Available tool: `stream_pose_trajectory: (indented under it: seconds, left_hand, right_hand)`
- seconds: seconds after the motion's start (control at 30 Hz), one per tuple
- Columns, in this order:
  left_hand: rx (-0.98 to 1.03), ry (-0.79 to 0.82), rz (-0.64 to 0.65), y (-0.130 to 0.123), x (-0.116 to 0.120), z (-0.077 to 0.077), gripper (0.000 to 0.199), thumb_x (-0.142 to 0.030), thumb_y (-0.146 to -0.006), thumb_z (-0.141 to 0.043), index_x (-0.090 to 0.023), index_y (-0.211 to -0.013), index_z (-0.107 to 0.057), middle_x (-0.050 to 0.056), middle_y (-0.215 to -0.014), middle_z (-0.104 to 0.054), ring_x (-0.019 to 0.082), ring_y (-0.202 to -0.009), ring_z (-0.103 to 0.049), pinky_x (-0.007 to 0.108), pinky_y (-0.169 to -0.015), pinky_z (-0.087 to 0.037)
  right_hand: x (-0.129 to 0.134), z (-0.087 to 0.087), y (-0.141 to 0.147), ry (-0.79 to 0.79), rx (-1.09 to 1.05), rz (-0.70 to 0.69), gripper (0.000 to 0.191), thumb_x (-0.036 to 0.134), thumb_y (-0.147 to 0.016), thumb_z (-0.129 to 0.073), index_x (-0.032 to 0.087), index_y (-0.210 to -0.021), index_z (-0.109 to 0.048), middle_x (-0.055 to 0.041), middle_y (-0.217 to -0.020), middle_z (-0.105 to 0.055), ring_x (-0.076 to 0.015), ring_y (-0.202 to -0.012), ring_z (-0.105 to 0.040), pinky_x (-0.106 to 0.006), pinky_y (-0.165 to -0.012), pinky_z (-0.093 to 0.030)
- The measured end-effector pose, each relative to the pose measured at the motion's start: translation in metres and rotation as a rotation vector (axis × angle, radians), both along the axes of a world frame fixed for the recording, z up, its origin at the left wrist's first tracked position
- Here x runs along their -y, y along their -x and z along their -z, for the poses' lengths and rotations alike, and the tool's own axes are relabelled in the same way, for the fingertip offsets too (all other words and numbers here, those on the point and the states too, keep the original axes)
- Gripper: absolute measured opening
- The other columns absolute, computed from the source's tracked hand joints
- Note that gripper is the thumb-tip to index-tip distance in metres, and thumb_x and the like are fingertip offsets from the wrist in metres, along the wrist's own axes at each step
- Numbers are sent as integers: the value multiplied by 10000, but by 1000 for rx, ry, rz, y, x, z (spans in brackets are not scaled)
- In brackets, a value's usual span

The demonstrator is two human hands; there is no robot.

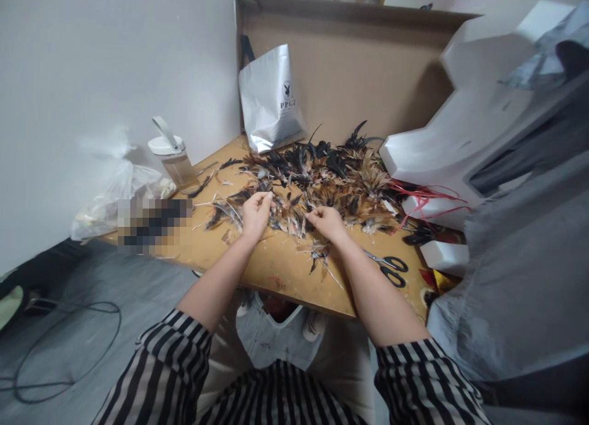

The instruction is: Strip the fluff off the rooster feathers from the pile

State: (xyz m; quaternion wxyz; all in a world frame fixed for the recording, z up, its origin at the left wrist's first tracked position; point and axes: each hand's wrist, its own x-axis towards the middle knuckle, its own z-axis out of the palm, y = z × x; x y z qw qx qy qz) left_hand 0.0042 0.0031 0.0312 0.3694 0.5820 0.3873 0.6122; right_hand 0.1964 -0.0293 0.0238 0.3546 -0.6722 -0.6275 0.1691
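Observation:
Brown and black feathers (363, 173) lie in a wide, loose heap across the wooden table (276, 262). At the heap's near edge, my left hand (256, 213) is closed, thumb and fingers pinched together. My right hand (327, 221) is pinched in the same way, a short distance to the right. A strip of feathers (289, 213) shows between the two hands; whether either one grips it cannot be made out. Small loose feathers (318, 256) lie below my right hand. Black-handled scissors (391, 270) rest beside my right forearm, their blades partly hidden by it.
A silver bag (269, 100) stands behind the feathers against cardboard (368, 75). On the left are a lidded drink cup (172, 158) and a white plastic bag (119, 192). Red strings (432, 201) and white foam blocks (414, 149) crowd the right side. Below the table sits a bin (280, 317).

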Motion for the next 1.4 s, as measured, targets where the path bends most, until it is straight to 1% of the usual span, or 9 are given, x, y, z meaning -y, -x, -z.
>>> stream_pose_trajectory:
  seconds: [0.1,0.2,0.43,0.6,0.73,0.87,1.1,1.3,1.4]
  left_hand:
    - [-16,23,19,-11,-3,-8,261,-381,-733,-535,-129,-773,-590,0,-579,-576,57,-398,-417,182,-412,-327]
    - [-17,30,69,-21,-4,-8,258,-378,-732,-535,-129,-773,-591,6,-586,-590,61,-414,-440,183,-431,-344]
    - [-238,50,234,-23,-1,19,251,-363,-727,-531,-131,-737,-625,39,-619,-635,110,-538,-546,213,-540,-410]
    - [-459,1,260,-16,-6,29,255,-354,-741,-504,-146,-694,-644,28,-595,-635,113,-517,-533,219,-534,-399]
    - [-332,26,197,-16,-8,29,253,-354,-732,-517,-139,-766,-645,36,-629,-641,116,-530,-547,220,-529,-412]
    - [-153,37,179,-18,-4,21,255,-358,-704,-561,-129,-781,-639,36,-623,-630,119,-558,-564,223,-551,-432]
    - [-78,229,378,-19,7,4,292,-342,-589,-685,-116,-765,-629,28,-577,-615,90,-453,-517,212,-462,-409]
    - [19,310,498,-22,7,8,356,-290,-505,-744,-111,-782,-609,36,-662,-633,105,-519,-564,243,-526,-460]
    - [9,345,513,-22,6,10,326,-271,-510,-740,-108,-759,-609,19,-600,-615,95,-475,-545,227,-486,-443]
  right_hand:
    - [-1,0,-5,-12,-34,1,281,405,-655,-536,140,-595,-608,-3,-538,-558,-95,-506,-442,-200,-491,-321]
    - [0,-2,-11,6,-81,-2,271,395,-646,-544,138,-589,-604,0,-537,-554,-88,-498,-433,-195,-483,-323]
    - [3,6,-8,161,-70,-92,377,478,-654,-520,136,-507,-574,23,-410,-457,-68,-395,-350,-199,-407,-256]
    - [2,6,6,109,-8,-94,207,330,-610,-552,142,-559,-621,20,-472,-526,-77,-447,-419,-190,-443,-295]
    - [-1,4,3,39,-148,-54,179,288,-608,-527,138,-599,-625,7,-528,-562,-92,-491,-457,-193,-485,-345]
    - [-2,6,0,-23,-302,-49,186,307,-611,-535,131,-602,-595,9,-529,-542,-84,-467,-427,-196,-472,-344]
    - [10,-3,16,-172,-220,-67,201,325,-677,-499,145,-642,-583,7,-546,-527,-88,-490,-415,-200,-490,-336]
    - [13,-4,26,-212,-174,-72,200,321,-708,-483,151,-657,-576,-2,-568,-539,-93,-509,-432,-199,-505,-341]
    - [14,-3,31,-202,-202,-89,187,318,-696,-506,153,-650,-581,5,-559,-539,-89,-497,-429,-198,-499,-340]
